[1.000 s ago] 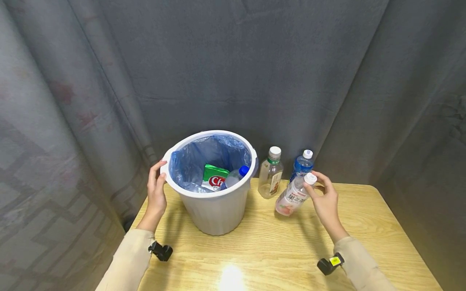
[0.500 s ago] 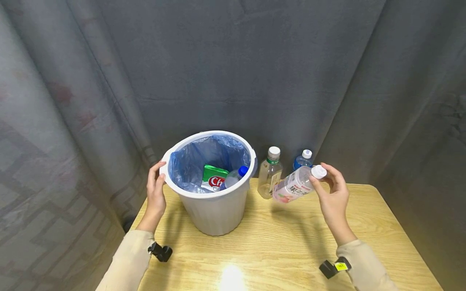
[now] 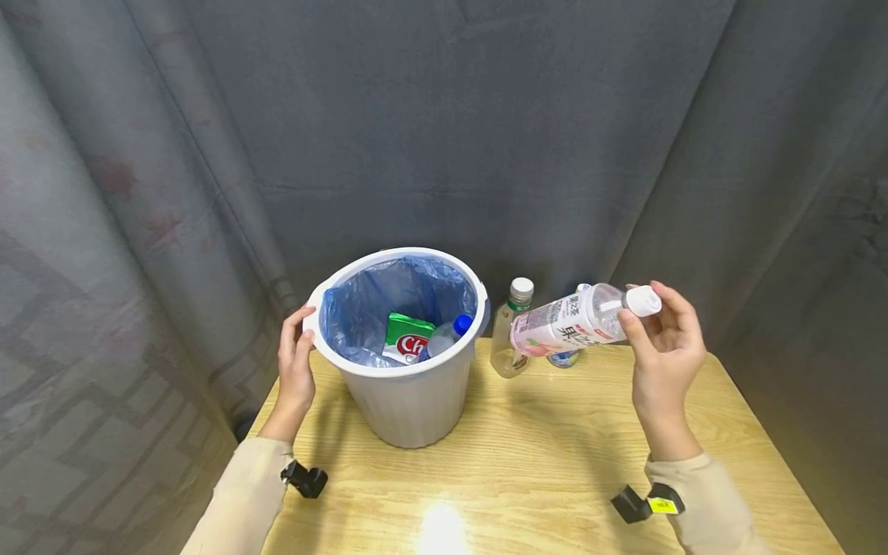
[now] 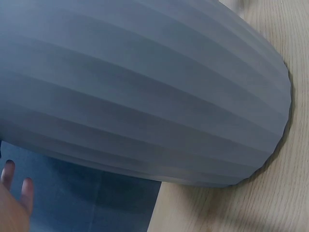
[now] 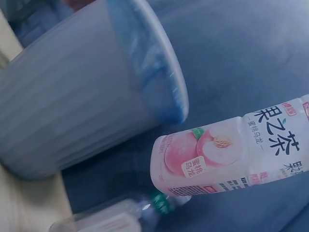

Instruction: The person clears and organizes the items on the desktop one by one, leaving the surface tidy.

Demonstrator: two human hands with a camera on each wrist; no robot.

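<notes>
We have lifted the peach bottle point(image 3: 569, 327) off the bench point(image 3: 527, 462) — our right hand point(image 3: 662, 351) grips its neck, bottle tipped sideways toward the bin point(image 3: 409, 401). Our left hand point(image 3: 294, 362) still steadies the rim, fingers curled on it.

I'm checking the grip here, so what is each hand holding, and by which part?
The right hand pinches the clear plastic peach-label bottle at its white-capped neck end. The left hand grips the white plastic bin at its rim.
</notes>
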